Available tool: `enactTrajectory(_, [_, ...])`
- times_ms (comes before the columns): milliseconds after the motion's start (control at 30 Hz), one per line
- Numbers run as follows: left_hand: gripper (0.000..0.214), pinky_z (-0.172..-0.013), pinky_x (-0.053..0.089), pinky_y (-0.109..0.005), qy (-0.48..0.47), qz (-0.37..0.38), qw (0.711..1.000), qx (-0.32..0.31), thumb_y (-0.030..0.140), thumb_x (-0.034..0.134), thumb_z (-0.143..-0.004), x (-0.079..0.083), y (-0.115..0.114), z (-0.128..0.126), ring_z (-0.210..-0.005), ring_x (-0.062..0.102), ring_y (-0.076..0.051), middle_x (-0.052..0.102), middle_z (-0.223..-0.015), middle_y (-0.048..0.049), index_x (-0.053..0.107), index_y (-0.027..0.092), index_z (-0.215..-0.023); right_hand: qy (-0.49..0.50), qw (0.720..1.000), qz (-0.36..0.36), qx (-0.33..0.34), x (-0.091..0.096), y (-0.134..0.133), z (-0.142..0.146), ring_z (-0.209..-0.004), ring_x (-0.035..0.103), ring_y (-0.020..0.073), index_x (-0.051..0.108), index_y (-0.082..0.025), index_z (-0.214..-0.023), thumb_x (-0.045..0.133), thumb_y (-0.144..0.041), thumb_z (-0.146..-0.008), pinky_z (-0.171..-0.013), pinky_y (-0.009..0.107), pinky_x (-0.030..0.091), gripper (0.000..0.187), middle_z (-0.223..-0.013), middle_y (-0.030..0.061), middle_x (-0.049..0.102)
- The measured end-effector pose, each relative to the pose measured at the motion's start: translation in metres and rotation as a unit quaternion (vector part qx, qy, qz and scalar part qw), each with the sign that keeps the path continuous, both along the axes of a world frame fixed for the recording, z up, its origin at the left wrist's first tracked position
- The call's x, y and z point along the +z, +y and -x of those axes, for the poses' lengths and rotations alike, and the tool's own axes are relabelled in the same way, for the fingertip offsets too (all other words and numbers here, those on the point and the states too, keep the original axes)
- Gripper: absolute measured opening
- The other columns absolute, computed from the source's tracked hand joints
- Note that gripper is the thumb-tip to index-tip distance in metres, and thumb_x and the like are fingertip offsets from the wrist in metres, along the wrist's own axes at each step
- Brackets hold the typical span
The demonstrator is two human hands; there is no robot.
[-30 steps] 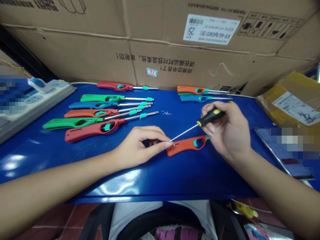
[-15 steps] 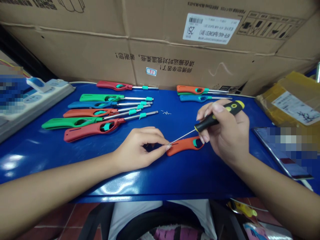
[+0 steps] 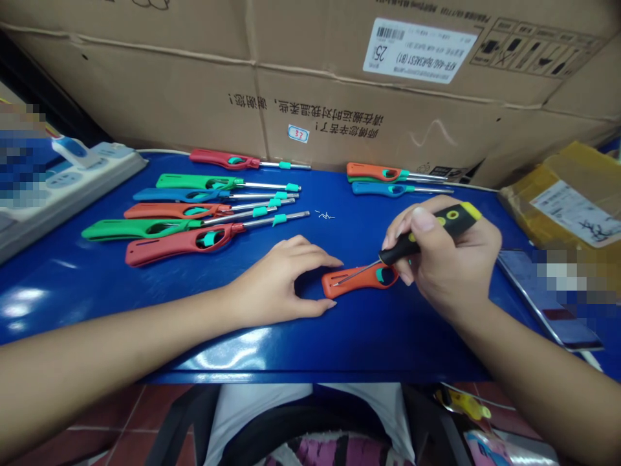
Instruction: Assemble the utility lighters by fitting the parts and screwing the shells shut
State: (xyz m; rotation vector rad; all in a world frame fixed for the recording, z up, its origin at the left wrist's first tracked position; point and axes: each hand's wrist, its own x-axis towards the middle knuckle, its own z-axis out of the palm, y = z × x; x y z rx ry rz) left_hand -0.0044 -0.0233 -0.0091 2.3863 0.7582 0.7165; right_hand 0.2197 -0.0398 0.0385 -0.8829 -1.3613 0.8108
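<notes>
My right hand point(image 3: 444, 259) grips the black and yellow handle of a screwdriver point(image 3: 427, 233). The thin shaft slants down to the left, its tip at the handle end of an orange lighter point(image 3: 356, 280). This lighter lies on the blue table; its trigger is turquoise, and my right hand hides its front end. My left hand point(image 3: 286, 278) rests at the lighter's left end, thumb and forefinger apart on either side of it. Whether those fingertips touch the lighter I cannot tell.
Several long-necked lighters point(image 3: 184, 243) lie in a group at the left, others point(image 3: 376, 171) at the back right. Small white bits point(image 3: 325, 215) lie mid-table. A power strip point(image 3: 72, 175) is left, a phone point(image 3: 548, 298) and yellow-taped parcel point(image 3: 572, 194) right. A cardboard box point(image 3: 194, 84) stands behind.
My left thumb and forefinger have parted from their pinch at the screwdriver's tip. The tip now meets the lighter's handle, and my right hand has shifted slightly right. The camera view has moved a little.
</notes>
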Motion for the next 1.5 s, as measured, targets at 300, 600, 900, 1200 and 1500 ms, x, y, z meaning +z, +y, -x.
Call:
enactTrajectory(300, [0.038,-0.097,0.044,-0.037,0.016,0.008,1.0,-0.008,0.032,0.079,-0.087,0.0,0.0,0.001,-0.102,0.061,-0.02,0.076,-0.115,-0.0028,0.071,0.018,-0.122,-0.043,0.996,-0.068,0.036,-0.008,0.003,-0.003,-0.035,0.053,0.0077,0.069,-0.022,-0.077,0.072,-0.034,-0.095,-0.03,0.024,0.038,0.021,-0.066,-0.0011,0.072])
enactTrajectory(600, [0.039,-0.099,0.043,-0.037,0.018,0.009,1.0,-0.011,0.032,0.079,-0.089,-0.002,0.001,0.0,-0.105,0.062,-0.02,0.076,-0.117,-0.0019,0.07,0.02,-0.124,-0.042,0.995,-0.072,0.048,-0.01,-0.001,-0.002,-0.037,0.055,0.0088,0.07,-0.023,-0.082,0.071,-0.03,-0.095,-0.034,0.026,0.042,0.015,-0.068,-0.0013,0.072])
enactTrajectory(900, [0.037,-0.096,0.044,-0.036,0.006,0.001,1.0,-0.017,0.032,0.078,-0.089,-0.005,0.003,0.001,-0.103,0.062,-0.02,0.077,-0.114,-0.0019,0.07,0.02,-0.123,-0.089,0.99,-0.071,0.084,-0.017,-0.004,-0.003,-0.04,0.058,0.0103,0.07,-0.023,-0.084,0.072,-0.03,-0.094,-0.036,0.027,0.044,0.012,-0.07,-0.0001,0.072])
enactTrajectory(1200, [0.04,-0.097,0.046,-0.036,-0.016,-0.006,0.999,-0.028,0.032,0.081,-0.087,-0.002,0.002,0.0,-0.103,0.066,-0.02,0.077,-0.114,-0.0044,0.071,0.016,-0.122,-0.009,0.997,-0.072,0.038,-0.014,-0.002,0.0,-0.037,0.054,0.0096,0.072,-0.024,-0.082,0.071,-0.031,-0.095,-0.034,0.028,0.043,0.015,-0.07,-0.0006,0.072])
enactTrajectory(1500, [0.012,-0.087,0.054,-0.03,-0.13,0.02,0.991,0.005,0.022,0.077,-0.09,0.001,0.002,-0.001,-0.092,0.07,-0.016,0.08,-0.098,-0.0035,0.08,0.019,-0.102,0.066,0.998,-0.022,-0.006,-0.012,0.008,-0.001,-0.032,0.051,0.0076,0.067,-0.02,-0.074,0.07,-0.041,-0.093,-0.03,0.024,0.038,0.028,-0.069,-0.0012,0.071])
